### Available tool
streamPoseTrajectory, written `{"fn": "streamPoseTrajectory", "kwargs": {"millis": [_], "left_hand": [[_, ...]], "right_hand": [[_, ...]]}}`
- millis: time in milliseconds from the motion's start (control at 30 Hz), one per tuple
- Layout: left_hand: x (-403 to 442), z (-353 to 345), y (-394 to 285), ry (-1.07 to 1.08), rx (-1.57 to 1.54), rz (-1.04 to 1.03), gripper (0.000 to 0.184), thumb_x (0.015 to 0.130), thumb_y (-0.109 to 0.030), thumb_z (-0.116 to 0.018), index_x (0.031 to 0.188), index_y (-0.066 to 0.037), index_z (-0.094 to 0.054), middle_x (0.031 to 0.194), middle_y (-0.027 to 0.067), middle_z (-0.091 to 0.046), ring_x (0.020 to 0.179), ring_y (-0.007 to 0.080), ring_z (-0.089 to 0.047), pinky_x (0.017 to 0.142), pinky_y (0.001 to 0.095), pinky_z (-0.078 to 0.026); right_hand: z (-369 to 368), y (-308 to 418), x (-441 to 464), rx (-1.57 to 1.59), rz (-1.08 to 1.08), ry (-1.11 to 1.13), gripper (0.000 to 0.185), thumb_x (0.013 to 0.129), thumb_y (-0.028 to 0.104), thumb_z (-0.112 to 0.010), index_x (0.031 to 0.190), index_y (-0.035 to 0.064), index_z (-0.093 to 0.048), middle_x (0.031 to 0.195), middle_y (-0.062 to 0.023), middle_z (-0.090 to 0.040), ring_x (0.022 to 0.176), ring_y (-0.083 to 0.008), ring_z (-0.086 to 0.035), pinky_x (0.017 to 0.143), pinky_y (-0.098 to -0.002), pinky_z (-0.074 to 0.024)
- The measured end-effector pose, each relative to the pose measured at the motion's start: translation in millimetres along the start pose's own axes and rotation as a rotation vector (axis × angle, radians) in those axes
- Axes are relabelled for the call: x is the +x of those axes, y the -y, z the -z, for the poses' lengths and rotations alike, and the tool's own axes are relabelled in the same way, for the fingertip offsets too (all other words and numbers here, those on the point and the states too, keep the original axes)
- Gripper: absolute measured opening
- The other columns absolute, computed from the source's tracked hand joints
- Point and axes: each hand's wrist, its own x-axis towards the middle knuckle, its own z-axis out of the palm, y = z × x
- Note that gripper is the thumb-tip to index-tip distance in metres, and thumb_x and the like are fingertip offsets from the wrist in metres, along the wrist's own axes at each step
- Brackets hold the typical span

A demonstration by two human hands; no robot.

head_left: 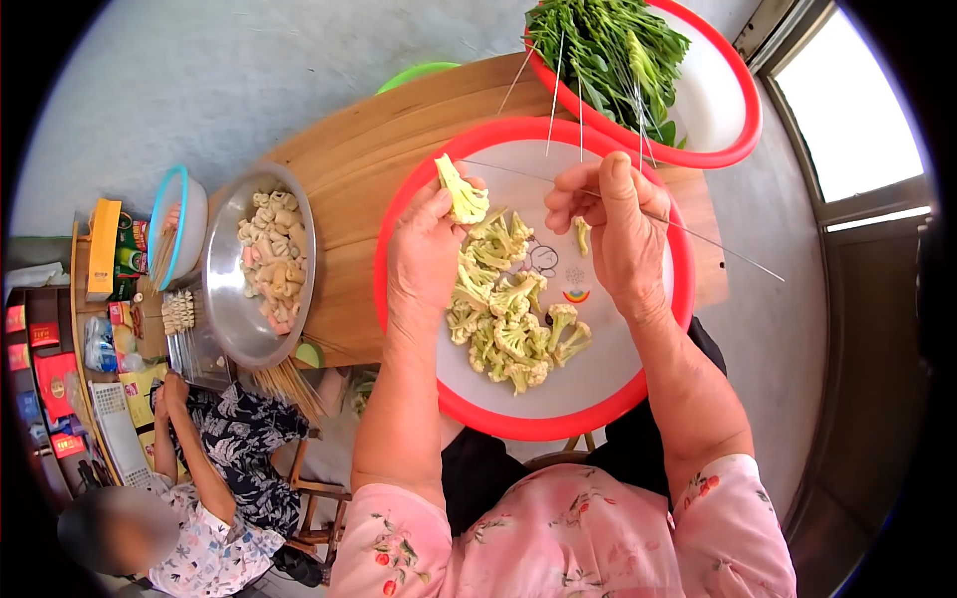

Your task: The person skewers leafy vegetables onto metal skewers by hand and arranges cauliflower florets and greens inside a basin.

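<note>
My left hand [427,234] is closed around a cauliflower floret [463,191], held above the left side of a white basin with a red rim [411,369]. In my right hand [620,224], a long thin skewer [726,248] is pinched between thumb and fingers. One end of the skewer reaches left to the floret; whether it has pierced it I cannot tell. The other end sticks out to the lower right. Below my hands, several cauliflower florets [513,319] lie in the basin, and a small piece [582,235] lies apart near my right hand.
A second red-rimmed basin [733,100] holds leafy greens [608,65], with several skewers near its edge. On the wooden table [344,149], a metal bowl [224,299] holds pale chunks. A blue-rimmed container [194,229] and bundled sticks [284,384] are nearby. Another person [209,488] sits at lower left.
</note>
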Motion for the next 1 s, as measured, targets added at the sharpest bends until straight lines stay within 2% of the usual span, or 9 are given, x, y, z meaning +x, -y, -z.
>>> {"fn": "streamPoseTrajectory", "kwargs": {"millis": [200, 233, 267, 533, 600, 833, 900, 967, 1000], "left_hand": [[3, 5, 0, 0.086, -0.004, -0.055, 0.030, 0.087, -0.014, -0.051, 0.112, 0.003, -0.055, 0.106, 0.0133, -0.059, 0.101, 0.0218, -0.053, 0.091, 0.0348, -0.039], [3, 5, 0, 0.088, -0.005, -0.054, 0.030, 0.087, -0.014, -0.051, 0.112, 0.003, -0.055, 0.106, 0.0133, -0.059, 0.101, 0.0218, -0.053, 0.091, 0.0348, -0.039], [2, 3, 0, 0.070, -0.016, -0.051, 0.031, 0.087, -0.013, -0.052, 0.113, 0.004, -0.055, 0.107, 0.0136, -0.059, 0.102, 0.0223, -0.053, 0.092, 0.0353, -0.039], [0, -3, 0, 0.018, -0.043, -0.054, 0.034, 0.086, -0.011, -0.053, 0.114, 0.009, -0.052, 0.110, 0.0149, -0.058, 0.104, 0.0247, -0.053, 0.097, 0.0384, -0.037], [0, -5, 1, 0.010, 0.018, -0.073, 0.033, 0.089, -0.015, -0.048, 0.113, 0.007, -0.054, 0.103, 0.0145, -0.060, 0.101, 0.0221, -0.054, 0.093, 0.0342, -0.039], [-1, -8, -1, 0.019, 0.101, -0.080, 0.032, 0.089, -0.014, -0.047, 0.113, 0.007, -0.054, 0.101, 0.0136, -0.061, 0.099, 0.0201, -0.054, 0.092, 0.0327, -0.039], [-3, -13, -3, -0.041, 0.232, -0.101, 0.032, 0.089, -0.014, -0.048, 0.112, 0.006, -0.056, 0.098, 0.0111, -0.062, 0.095, 0.0168, -0.055, 0.090, 0.0299, -0.041], [-6, -19, -5, -0.064, 0.304, -0.116, 0.031, 0.088, -0.015, -0.049, 0.111, 0.006, -0.058, 0.097, 0.0099, -0.063, 0.093, 0.0156, -0.056, 0.089, 0.0289, -0.042], [-7, -21, -5, -0.087, 0.377, -0.130, 0.031, 0.088, -0.016, -0.050, 0.109, 0.005, -0.059, 0.096, 0.0087, -0.063, 0.091, 0.0144, -0.056, 0.088, 0.0280, -0.042]], "right_hand": [[0, 0, -1, -0.048, 0.036, 0.029, 0.044, 0.095, 0.036, -0.045, 0.082, -0.0026, -0.061, 0.067, -0.0075, -0.061, 0.058, -0.0128, -0.057, 0.057, -0.0255, -0.0468], [1, 0, -2, -0.081, 0.032, 0.066, 0.046, 0.095, 0.037, -0.042, 0.082, -0.0028, -0.060, 0.070, -0.0091, -0.061, 0.061, -0.0149, -0.058, 0.058, -0.0260, -0.0468], [2, 0, -2, -0.114, 0.028, 0.102, 0.047, 0.096, 0.038, -0.039, 0.083, -0.0030, -0.059, 0.073, -0.0107, -0.061, 0.063, -0.0169, -0.058, 0.059, -0.0266, -0.0467], [1, -1, -3, -0.156, 0.014, 0.092, 0.045, 0.096, 0.036, -0.041, 0.083, -0.0034, -0.059, 0.072, -0.0105, -0.061, 0.062, -0.0165, -0.058, 0.058, -0.0267, -0.0467], [1, -1, -4, -0.160, 0.019, 0.087, 0.045, 0.096, 0.036, -0.041, 0.083, -0.0033, -0.059, 0.072, -0.0104, -0.061, 0.062, -0.0164, -0.058, 0.059, -0.0268, -0.0468], [2, -1, -4, -0.172, 0.024, 0.084, 0.043, 0.095, 0.035, -0.043, 0.083, -0.0032, -0.059, 0.073, -0.0102, -0.060, 0.063, -0.0161, -0.058, 0.060, -0.0273, -0.0477], [1, -1, -4, -0.172, 0.021, 0.078, 0.042, 0.095, 0.035, -0.044, 0.084, -0.0032, -0.059, 0.073, -0.0102, -0.060, 0.063, -0.0161, -0.058, 0.060, -0.0274, -0.0480], [-2, -1, -4, -0.155, 0.031, 0.021, 0.038, 0.092, 0.030, -0.053, 0.080, -0.0043, -0.062, 0.065, -0.0067, -0.061, 0.056, -0.0116, -0.056, 0.054, -0.0248, -0.0468], [-2, -1, -5, -0.155, 0.030, 0.021, 0.038, 0.092, 0.030, -0.053, 0.080, -0.0043, -0.062, 0.065, -0.0067, -0.061, 0.056, -0.0116, -0.056, 0.054, -0.0248, -0.0468]]}}
